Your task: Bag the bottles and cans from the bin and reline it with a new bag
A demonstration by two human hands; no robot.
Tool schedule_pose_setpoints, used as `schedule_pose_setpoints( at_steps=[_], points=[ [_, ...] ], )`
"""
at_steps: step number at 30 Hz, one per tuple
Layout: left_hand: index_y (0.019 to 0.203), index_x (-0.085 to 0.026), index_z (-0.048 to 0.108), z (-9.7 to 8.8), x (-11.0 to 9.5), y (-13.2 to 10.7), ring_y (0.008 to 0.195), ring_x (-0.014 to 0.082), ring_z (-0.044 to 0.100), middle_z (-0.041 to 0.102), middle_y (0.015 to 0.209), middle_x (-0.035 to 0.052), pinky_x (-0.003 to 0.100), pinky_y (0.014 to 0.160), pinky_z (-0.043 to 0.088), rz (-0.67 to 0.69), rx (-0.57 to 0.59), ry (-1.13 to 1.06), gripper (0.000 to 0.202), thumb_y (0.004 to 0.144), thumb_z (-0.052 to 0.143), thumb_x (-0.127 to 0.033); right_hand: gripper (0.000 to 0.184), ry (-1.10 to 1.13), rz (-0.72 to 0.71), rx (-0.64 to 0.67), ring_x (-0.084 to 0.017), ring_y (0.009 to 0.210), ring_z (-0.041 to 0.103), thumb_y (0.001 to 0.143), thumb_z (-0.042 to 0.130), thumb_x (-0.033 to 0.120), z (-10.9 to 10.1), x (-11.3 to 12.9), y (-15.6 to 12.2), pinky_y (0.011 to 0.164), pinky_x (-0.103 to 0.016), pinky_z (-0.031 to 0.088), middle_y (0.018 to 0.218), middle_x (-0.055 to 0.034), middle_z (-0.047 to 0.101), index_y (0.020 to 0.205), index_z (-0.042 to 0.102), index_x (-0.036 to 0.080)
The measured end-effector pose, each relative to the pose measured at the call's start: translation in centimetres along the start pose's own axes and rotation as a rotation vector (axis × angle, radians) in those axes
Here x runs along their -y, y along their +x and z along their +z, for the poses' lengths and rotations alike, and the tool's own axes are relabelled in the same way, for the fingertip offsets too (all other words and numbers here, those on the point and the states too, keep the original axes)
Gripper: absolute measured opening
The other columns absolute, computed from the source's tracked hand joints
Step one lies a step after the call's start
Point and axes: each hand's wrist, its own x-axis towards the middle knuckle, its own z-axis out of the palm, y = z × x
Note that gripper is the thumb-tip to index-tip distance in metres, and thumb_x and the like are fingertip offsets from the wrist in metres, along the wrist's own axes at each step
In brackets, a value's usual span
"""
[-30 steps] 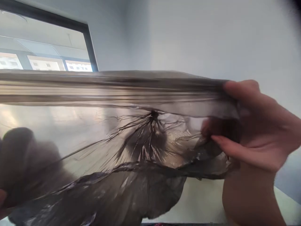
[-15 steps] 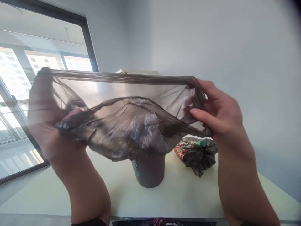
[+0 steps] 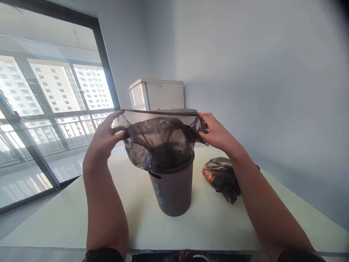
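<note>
A thin, see-through black trash bag point(image 3: 160, 136) is stretched wide between my hands, its mouth spread open. My left hand point(image 3: 105, 136) grips the bag's left edge between thumb and fingers. At the right edge, my right hand point(image 3: 214, 131) pinches the plastic in the same way. Directly beneath and partly behind the film stands a brown-grey trash can point(image 3: 176, 193), upright on the table, with a slot handle and teal print on its side. The bag's lower part hangs over the can's rim; how far it reaches inside I cannot tell.
A tied, filled black bag point(image 3: 222, 178) rests on the pale table point(image 3: 218, 225), right of the can and partly behind my right forearm. A white refrigerator point(image 3: 165, 95) stands behind the table. To the left is a dark-framed glass door point(image 3: 100, 47).
Both hands have moved away from me, lower and closer together, carrying the open bag over the trash can. More of the can and the refrigerator now shows.
</note>
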Motion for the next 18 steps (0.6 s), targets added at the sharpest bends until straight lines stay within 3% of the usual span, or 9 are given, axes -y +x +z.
schedule_pose_setpoints(
  at_steps=[5,9,13,15,18],
  points=[
    [0.158,-0.026,0.054,0.2,-2.5,-1.2,0.085,0.0220,0.074,0.073,0.119,0.0131,0.025,0.057,0.055,-0.042,0.104,0.060,0.084,0.080,0.085,-0.031,0.066,-0.108,0.022,0.094,-0.039,0.134,0.060,0.083,0.065,0.020,-2.1,-0.8,-0.2,0.111,-0.051,0.055,0.145,-0.0135,0.061,0.149,0.062,0.025],
    [0.163,-0.029,0.048,-0.5,-3.5,-1.8,0.090,0.0235,0.074,0.073,0.120,0.0128,0.023,0.056,0.053,-0.014,0.352,0.089,0.083,0.087,0.081,-0.038,0.059,0.026,0.091,0.301,-0.034,0.114,0.071,0.089,0.067,0.030,-5.6,-0.4,-1.1,0.090,-0.043,0.064,0.139,-0.0082,0.069,0.147,0.066,0.033],
    [0.161,-0.032,0.050,-2.2,-2.1,-1.8,0.100,0.0233,0.073,0.068,0.140,0.0124,0.030,0.077,0.061,0.016,0.557,0.215,0.075,0.091,0.076,-0.042,0.068,0.172,0.118,0.464,-0.031,0.101,0.074,0.091,0.071,0.037,-8.1,-0.4,-1.9,0.085,-0.045,0.065,0.126,-0.0087,0.075,0.157,0.058,0.031],
    [0.159,-0.035,0.052,-3.1,-0.9,-1.8,0.103,0.0227,0.072,0.065,0.147,0.0106,0.032,0.083,0.061,-0.008,0.669,0.323,0.071,0.091,0.073,-0.040,0.069,0.148,0.061,0.545,-0.032,0.110,0.073,0.091,0.073,0.037,-8.4,-0.5,-1.9,0.092,-0.045,0.064,0.131,-0.0090,0.073,0.158,0.057,0.031],
    [0.152,-0.035,0.060,-3.6,0.7,-1.8,0.103,0.0234,0.072,0.071,0.138,0.0081,0.031,0.084,0.060,-0.122,0.839,0.503,0.065,0.087,0.069,-0.035,0.062,0.059,-0.084,0.727,-0.033,0.130,0.065,0.091,0.072,0.035,-7.6,-0.4,-1.7,0.105,-0.041,0.058,0.146,-0.0070,0.066,0.152,0.062,0.031]
  ],
)
